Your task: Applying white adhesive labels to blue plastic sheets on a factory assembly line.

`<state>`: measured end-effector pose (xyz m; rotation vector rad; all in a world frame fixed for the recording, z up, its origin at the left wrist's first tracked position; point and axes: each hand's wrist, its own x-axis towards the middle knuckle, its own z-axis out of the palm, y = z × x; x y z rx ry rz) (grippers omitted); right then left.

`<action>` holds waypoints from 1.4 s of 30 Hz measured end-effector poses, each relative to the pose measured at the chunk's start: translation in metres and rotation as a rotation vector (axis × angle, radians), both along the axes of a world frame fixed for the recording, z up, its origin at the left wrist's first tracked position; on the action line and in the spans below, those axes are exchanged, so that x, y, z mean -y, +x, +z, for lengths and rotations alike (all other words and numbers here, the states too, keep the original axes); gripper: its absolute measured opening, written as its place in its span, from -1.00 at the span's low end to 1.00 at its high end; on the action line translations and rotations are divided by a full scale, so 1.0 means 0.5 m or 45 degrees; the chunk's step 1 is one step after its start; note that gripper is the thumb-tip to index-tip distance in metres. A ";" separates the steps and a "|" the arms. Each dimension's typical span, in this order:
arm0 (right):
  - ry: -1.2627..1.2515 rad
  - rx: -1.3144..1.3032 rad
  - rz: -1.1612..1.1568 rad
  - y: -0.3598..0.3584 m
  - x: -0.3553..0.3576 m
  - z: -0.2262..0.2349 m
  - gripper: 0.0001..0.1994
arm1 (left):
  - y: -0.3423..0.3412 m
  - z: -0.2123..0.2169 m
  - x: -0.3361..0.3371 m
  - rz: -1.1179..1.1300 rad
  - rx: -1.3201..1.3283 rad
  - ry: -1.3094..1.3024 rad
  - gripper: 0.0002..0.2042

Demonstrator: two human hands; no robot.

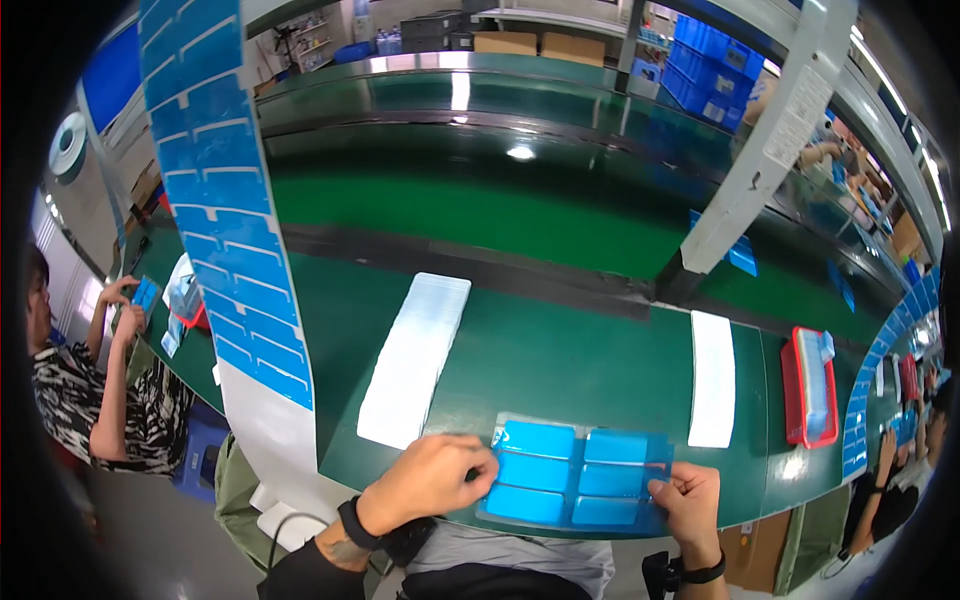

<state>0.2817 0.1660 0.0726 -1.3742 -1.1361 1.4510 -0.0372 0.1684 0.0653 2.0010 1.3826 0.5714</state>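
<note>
We pinch a clear sheet of six blue pads (575, 478) at the near edge of the green bench (560, 350), left hand (425, 482) and right hand (688, 497) both clamped on it; the white stack (415, 357) beyond lies untouched, so little seems done.

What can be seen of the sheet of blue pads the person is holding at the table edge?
The sheet of blue pads is a clear, glossy-looking backing carrying six bright blue rounded rectangles in two columns of three. It lies nearly flat at the near edge of the green table, tilted slightly. The left hand grips its left edge, fingers over the pads there; the right hand pinches its lower right corner. It lies apart from the white stacks.
</note>
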 end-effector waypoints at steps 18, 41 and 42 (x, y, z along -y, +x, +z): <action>-0.133 0.196 0.127 0.012 -0.010 0.006 -0.75 | 0.019 -0.021 0.069 0.056 -0.152 0.234 -0.96; 0.344 1.179 0.194 0.029 -0.044 -0.033 -0.89 | 0.043 -0.055 0.104 0.333 -0.060 0.313 -0.96; 0.340 1.185 0.193 0.035 -0.033 -0.033 -0.89 | 0.042 -0.056 0.103 0.334 -0.060 0.315 -0.97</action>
